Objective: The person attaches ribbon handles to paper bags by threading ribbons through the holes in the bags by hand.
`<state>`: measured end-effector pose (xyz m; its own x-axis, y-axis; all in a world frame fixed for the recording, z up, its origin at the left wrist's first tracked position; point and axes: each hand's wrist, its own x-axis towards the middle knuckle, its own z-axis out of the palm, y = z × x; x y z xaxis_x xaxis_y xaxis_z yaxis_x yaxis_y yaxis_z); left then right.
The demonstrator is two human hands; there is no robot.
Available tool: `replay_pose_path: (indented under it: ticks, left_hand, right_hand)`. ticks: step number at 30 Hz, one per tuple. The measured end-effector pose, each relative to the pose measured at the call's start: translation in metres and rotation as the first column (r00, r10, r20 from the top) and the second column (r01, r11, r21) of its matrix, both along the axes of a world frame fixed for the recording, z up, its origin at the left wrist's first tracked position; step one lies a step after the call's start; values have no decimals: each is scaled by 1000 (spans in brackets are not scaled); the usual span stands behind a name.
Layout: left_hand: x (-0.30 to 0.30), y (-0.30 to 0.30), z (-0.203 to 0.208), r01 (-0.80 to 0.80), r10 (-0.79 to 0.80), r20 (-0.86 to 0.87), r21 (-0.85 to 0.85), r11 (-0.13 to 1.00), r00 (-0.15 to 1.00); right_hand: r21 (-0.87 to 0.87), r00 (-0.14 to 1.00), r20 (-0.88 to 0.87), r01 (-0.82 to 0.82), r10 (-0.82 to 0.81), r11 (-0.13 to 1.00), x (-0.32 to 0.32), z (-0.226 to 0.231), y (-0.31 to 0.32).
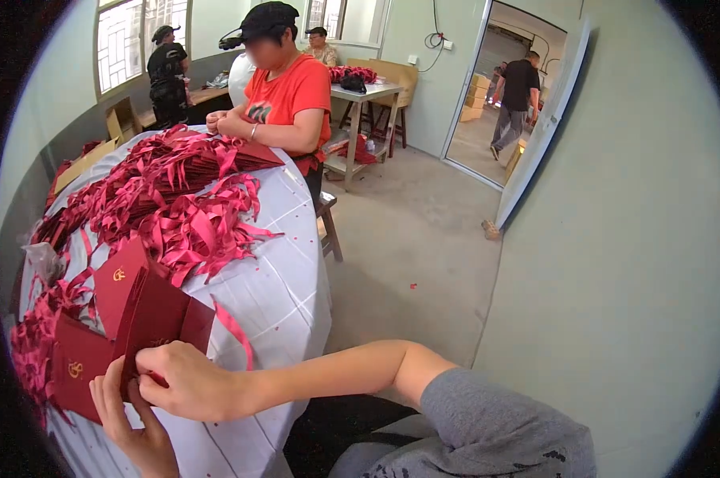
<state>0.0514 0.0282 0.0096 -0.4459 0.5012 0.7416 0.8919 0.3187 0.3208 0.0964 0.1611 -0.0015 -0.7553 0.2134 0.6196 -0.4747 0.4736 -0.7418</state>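
A dark red paper gift bag [158, 319] with a gold emblem stands tilted at the near left of the table. My right hand [189, 382] reaches across to its lower edge, fingers curled and pinched there. What lies between those fingertips is hidden. From below, my left hand [137, 422] grips the same edge, its longer fingers against the bag and its thumb close to my right fingers. Under and beside them lies another dark red bag [81, 366] with a gold emblem. A loose pink-red ribbon [234, 331] rests on the cloth to the right.
Heaped red bags and ribbons [169, 191] cover much of the white-clothed table [284, 279]. Across it a person in a red shirt [292, 103] works with both hands. A wooden stool [328, 227] stands by the table. Behind are another table [376, 92] and an open door [547, 119].
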Motion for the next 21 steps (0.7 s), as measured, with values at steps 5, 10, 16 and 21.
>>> replay_pose_path:
  ticks: [5,10,16,21]
  left_hand:
    - [-5,-6,-5,-79,71,-83,-96,992,994]
    - [-9,-10,-12,-126,118,-83,-97,987,989]
    - [-5,-6,-12,-141,132,-77,-121,983,988]
    - [-7,-4,-11,-133,123,-73,-147,980,990]
  right_hand:
    - [-237,956,197,-169,217,957,3,12,6]
    - [17,994,-25,110,-110,994,1,1,-9]
    - [10,1000,3,-7,7,1000,-6,7,2]
    - [129,991,-79,121,-111,984,1,-1,4]
